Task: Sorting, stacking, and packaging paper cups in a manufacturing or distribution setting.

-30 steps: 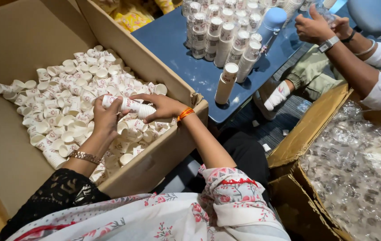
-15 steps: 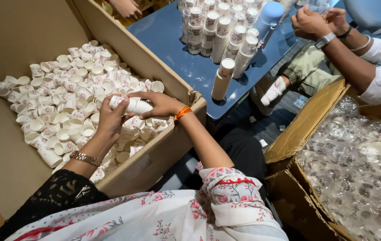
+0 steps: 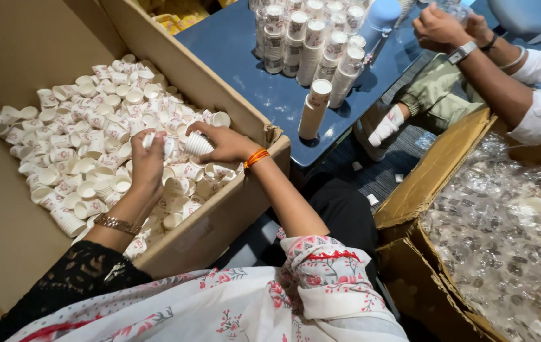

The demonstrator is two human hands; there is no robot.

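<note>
Both hands over the big cardboard box [image 3: 232, 209]: right hand [image 3: 223, 142] fingers grip a short nested stack of paper cups [image 3: 181, 144], left hand [image 3: 147, 161] fingers pinch its other end, so uneven squeeze likely crushes rims or drops cups into the loose pile [image 3: 93, 126].

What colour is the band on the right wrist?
Orange, with a thin red strand, on the right wrist just behind the right hand; head view.

Cup stack [image 3: 175, 144]: small white printed paper cups, nested, lying sideways, left of frame centre.
Loose cups [image 3: 86, 136]: heaped, frame's left.
</note>
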